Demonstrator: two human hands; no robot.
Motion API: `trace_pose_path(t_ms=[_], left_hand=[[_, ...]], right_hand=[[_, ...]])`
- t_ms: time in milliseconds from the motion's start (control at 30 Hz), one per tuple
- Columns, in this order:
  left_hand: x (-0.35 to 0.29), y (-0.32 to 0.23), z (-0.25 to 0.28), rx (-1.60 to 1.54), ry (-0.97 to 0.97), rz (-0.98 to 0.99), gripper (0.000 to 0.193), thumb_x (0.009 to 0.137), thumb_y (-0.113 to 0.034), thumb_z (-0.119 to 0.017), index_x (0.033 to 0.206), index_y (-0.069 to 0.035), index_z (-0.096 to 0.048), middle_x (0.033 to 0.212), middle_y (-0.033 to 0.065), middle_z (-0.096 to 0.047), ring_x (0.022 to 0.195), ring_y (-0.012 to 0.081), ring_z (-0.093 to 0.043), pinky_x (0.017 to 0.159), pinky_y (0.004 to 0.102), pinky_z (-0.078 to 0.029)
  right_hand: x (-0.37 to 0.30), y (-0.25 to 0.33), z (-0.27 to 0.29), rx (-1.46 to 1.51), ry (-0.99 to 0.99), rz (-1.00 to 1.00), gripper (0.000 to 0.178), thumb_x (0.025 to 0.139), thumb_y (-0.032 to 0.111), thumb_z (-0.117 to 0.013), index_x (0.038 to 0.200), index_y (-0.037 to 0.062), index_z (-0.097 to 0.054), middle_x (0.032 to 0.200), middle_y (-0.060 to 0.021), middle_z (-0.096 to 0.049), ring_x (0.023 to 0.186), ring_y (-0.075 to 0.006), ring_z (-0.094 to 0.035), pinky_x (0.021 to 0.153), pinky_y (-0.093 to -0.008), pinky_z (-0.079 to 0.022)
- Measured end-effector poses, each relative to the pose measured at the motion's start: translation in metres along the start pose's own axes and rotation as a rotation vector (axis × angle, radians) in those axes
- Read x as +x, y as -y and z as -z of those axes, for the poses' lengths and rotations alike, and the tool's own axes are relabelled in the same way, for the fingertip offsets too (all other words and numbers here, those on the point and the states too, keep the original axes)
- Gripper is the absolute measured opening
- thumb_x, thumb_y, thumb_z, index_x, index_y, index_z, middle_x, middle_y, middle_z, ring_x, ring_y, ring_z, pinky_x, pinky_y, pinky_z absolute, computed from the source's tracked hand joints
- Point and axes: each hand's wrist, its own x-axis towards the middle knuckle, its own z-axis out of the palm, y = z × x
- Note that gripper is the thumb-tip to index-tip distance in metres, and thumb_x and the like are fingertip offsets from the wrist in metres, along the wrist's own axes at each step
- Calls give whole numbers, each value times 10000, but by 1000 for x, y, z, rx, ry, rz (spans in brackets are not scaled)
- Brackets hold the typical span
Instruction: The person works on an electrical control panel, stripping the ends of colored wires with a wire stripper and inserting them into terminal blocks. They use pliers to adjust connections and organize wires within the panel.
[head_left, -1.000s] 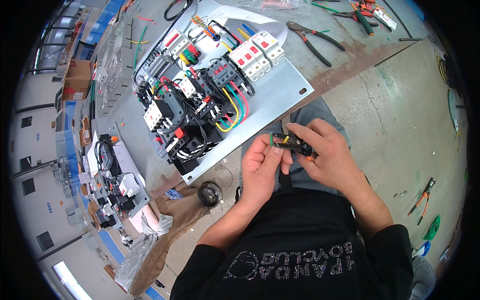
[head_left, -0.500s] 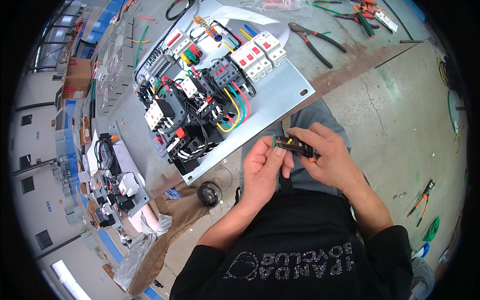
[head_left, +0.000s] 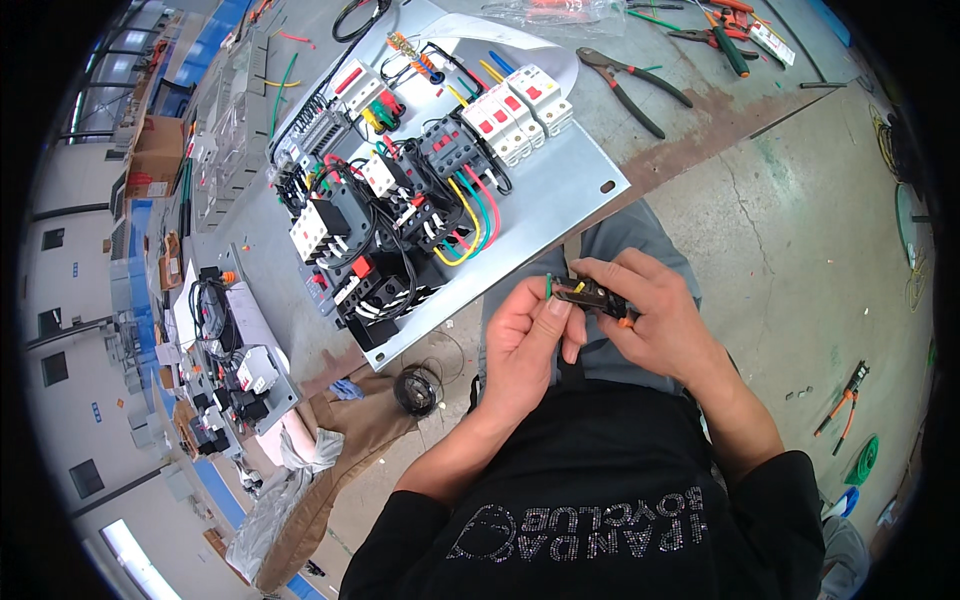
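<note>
In the head view, a compact black hand tool with a yellow mark near its nose and orange on its handle [head_left: 592, 295] sits between the two hands, above the person's lap. It looks like a stiff metal-headed tool, probably modest in weight but dense for its size, and sturdy rather than fragile. The handle end seems the place to grip it, with fingers kept clear of the nose; the covering there is mostly hidden, so how slippery it is cannot be told. The right hand [head_left: 650, 308] is curled around that end, thumb side toward the nose, holding it firmly by the look of it.

At the nose is a thin, short, bright green strip, apparently insulated wire [head_left: 549, 287]. It should be very light and springy, easily bent, and best pinched between fingertips close to the tool. The left hand [head_left: 528, 328] has its thumb and forefinger drawn together there, seemingly on the strip; whether they also press on the tool is too small to tell.

The tool is slim and dark, its nose pointing toward the left hand. The green strip stands roughly crosswise to it, its lower part hidden by the fingers.

Ahead of the hands and to the left, a grey metal plate carrying wired electrical parts [head_left: 575, 185] rests on the grey table with a worn brown edge [head_left: 715, 115]. Farther ahead of the right hand lie large pliers with dark handles [head_left: 628, 88].
</note>
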Motion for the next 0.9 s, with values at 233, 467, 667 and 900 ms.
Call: trace_pose_path(t_ms=[233,467,667,900], left_hand=[[-1,-3,-3,28,-15,27,161,1136,-197,-549,1117,-44,-594,808,81,-650,629,105,-526,601,236,-437],[-3,-3,-3,-31,32,74,187,1136,-216,-557,1141,-35,-600,823,67,-653,644,104,-543,612,237,-447],[-3,-4,0,-91,63,129,192,1137,-227,-559,1141,-41,-607,826,55,-649,642,100,-539,602,233,-438],[-1,-10,-1,-179,95,212,204,1140,-232,-544,1133,-44,-624,745,28,-605,564,90,-467,601,262,-396]], right_hand=[[-1,-1,0,-17,-9,-1,535,728,-12,-796,1246,103,-720,850,-103,-591,771,-320,-635,665,-416,-522],[0,-8,-1,-58,-51,35,514,721,-34,-782,1208,123,-734,826,-86,-587,727,-304,-641,625,-406,-521],[-1,-11,-2,-76,-62,43,532,699,-28,-780,1204,134,-739,828,-99,-586,720,-304,-641,620,-395,-522],[-2,-12,2,1052,26,-634,297,997,84,-675,1282,1,-698,968,17,-641,845,-89,-614,665,-275,-489]])
